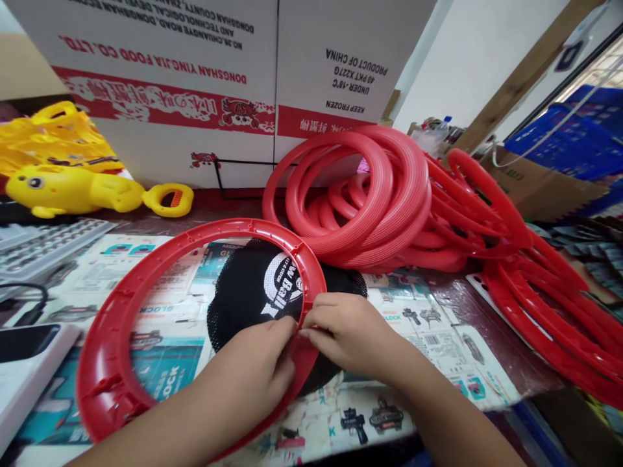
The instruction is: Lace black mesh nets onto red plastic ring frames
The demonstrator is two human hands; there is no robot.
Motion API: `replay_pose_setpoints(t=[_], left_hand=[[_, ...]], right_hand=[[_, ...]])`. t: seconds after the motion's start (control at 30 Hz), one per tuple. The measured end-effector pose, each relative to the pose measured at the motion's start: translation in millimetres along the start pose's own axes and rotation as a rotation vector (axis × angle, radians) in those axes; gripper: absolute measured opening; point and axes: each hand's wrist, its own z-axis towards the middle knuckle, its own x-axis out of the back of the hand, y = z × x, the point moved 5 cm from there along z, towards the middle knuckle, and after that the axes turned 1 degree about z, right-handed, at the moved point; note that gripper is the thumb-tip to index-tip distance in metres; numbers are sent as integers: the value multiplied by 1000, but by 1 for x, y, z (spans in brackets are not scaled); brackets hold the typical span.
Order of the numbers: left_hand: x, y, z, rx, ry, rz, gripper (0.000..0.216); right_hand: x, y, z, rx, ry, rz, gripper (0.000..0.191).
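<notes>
A red plastic ring (104, 337) with small ribs and pegs along its inner channel lies tilted on the worktop. Under its right part is a round black mesh cloth (231, 311) with white lettering. My left hand (256, 363) is closed on the near right part of the ring, thumb and fingertips at its rim. Right beside it, my right hand (353, 334) pinches the same rim from the other side, over the mesh. The fingertips of both hands almost meet, and they hide whether a bit of mesh edge is between them.
Ribbed red hoops (360, 240) are piled behind the ring, and more red plastic rings (530, 305) stack at the right. A large white carton (170, 143) stands at the back. Yellow toys (73, 188) lie at the left, near a white device (29, 389). Printed cardboard (438, 344) covers the table.
</notes>
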Motion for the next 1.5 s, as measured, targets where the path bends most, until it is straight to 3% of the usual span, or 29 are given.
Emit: replay_pose_setpoints(t=[0.37,0.53,0.7,0.93,1.13,1.5], left_hand=[[-1,-4,1,33,29,-187,16],[-5,-4,3,50,44,-124,14],[-2,-4,0,108,17,100,18],[9,-5,-8,92,-176,96,23],[3,-6,-3,80,-109,214,21],[0,-7,-1,76,-90,196,20]], right_hand=[[-3,12,4,-203,21,137,7],[-1,13,2,-226,45,91,10],[-1,8,-1,-80,114,-49,17],[-1,7,-3,-43,118,-82,20],[2,1,-3,51,138,-136,20],[-6,-15,-8,284,-14,-362,13]])
